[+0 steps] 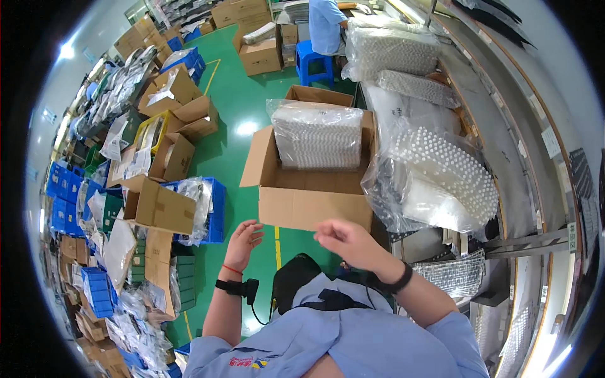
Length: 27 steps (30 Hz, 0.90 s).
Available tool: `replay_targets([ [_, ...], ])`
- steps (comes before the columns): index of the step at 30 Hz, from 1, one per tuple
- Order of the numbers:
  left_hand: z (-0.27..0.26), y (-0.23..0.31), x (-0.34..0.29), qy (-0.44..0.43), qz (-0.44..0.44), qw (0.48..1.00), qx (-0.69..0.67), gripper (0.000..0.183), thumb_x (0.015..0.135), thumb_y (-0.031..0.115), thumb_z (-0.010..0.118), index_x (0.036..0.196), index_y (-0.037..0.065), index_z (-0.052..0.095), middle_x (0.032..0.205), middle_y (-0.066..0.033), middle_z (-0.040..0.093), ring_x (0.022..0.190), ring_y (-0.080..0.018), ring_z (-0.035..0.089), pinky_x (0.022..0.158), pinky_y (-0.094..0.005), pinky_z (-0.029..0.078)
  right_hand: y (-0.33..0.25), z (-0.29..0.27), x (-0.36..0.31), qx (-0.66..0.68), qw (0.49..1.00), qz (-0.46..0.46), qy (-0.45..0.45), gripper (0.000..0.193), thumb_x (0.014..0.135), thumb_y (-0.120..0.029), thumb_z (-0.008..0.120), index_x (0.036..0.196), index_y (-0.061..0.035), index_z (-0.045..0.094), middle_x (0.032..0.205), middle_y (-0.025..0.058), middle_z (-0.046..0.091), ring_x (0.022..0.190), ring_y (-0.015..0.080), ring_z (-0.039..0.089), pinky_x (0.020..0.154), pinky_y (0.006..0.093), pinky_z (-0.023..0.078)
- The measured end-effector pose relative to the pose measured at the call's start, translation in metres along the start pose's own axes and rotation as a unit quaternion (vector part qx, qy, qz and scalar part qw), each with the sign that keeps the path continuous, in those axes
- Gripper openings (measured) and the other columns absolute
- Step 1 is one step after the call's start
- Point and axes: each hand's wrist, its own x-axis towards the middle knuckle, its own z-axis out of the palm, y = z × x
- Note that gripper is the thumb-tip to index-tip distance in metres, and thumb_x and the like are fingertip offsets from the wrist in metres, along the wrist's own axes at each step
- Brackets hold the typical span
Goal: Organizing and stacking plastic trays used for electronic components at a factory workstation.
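An open cardboard box stands in front of me with its near flap folded outward. Inside, toward its far side, sits a clear plastic bag packed with rows of white parts. My left hand is raised just short of the box's near left corner, its fingers apart and nothing in them. By the lower edge of the near flap is my right hand, fingers loosely bent and no object in its grasp. Whether its fingertips touch the flap I cannot tell.
Bagged white parts lie on the bench right of the box, below long shelves. On the left are cardboard cartons and a blue crate. A blue stool and another person are at the back.
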Motion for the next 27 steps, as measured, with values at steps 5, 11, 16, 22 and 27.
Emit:
replay_targets([
  [5, 0.008, 0.060, 0.085, -0.029, 0.032, 0.998, 0.053, 0.024, 0.098, 0.020, 0.050, 0.118, 0.009, 0.054, 0.113, -0.0044, 0.062, 0.101, -0.0153, 0.059, 0.086, -0.0294, 0.046, 0.007, -0.045, 0.139, 0.074, 0.974, -0.001, 0.215, 0.022, 0.092, -0.018, 0.060, 0.109, -0.0047, 0.059, 0.086, -0.0020, 0.060, 0.076, 0.0073, 0.055, 0.067, 0.0222, 0.045],
  [11, -0.005, 0.125, 0.207, -0.117, 0.038, 0.983, 0.140, 0.025, 0.098, 0.019, 0.049, 0.119, 0.005, 0.054, 0.114, -0.0060, 0.062, 0.102, -0.0155, 0.059, 0.088, -0.0296, 0.046, 0.074, -0.186, 0.327, -0.012, 0.834, -0.087, 0.545, 0.034, 0.082, -0.015, 0.065, 0.111, 0.0011, 0.058, 0.103, 0.0135, 0.062, 0.098, 0.0238, 0.059, 0.086, 0.0347, 0.046],
  [16, -0.043, 0.158, 0.266, -0.106, -0.023, 0.982, 0.156, 0.024, 0.098, 0.017, 0.047, 0.116, 0.003, 0.055, 0.112, -0.0064, 0.063, 0.101, -0.0161, 0.059, 0.087, -0.0291, 0.046, 0.096, -0.251, 0.395, -0.379, 0.702, 0.044, 0.602, 0.044, 0.080, -0.022, 0.067, 0.120, -0.0043, 0.057, 0.130, 0.0157, 0.051, 0.121, 0.0352, 0.044, 0.100, 0.0455, 0.038],
  [22, -0.104, 0.157, 0.316, -0.089, -0.087, 0.986, 0.115, 0.022, 0.098, 0.018, 0.047, 0.113, 0.005, 0.056, 0.111, -0.0061, 0.063, 0.100, -0.0154, 0.059, 0.084, -0.0277, 0.046, 0.102, -0.288, 0.428, -0.552, 0.658, 0.229, 0.458, 0.043, 0.080, -0.029, 0.067, 0.119, -0.0135, 0.057, 0.121, 0.0122, 0.056, 0.120, 0.0329, 0.048, 0.096, 0.0513, 0.041],
  [27, -0.111, 0.152, 0.357, -0.084, -0.123, 0.985, 0.091, 0.021, 0.097, 0.017, 0.047, 0.114, 0.006, 0.055, 0.110, -0.0062, 0.063, 0.098, -0.0151, 0.059, 0.084, -0.0277, 0.046, 0.125, -0.308, 0.421, -0.529, 0.664, 0.272, 0.454, 0.038, 0.079, -0.026, 0.067, 0.114, -0.0124, 0.061, 0.117, 0.0120, 0.058, 0.115, 0.0331, 0.050, 0.092, 0.0481, 0.043],
])
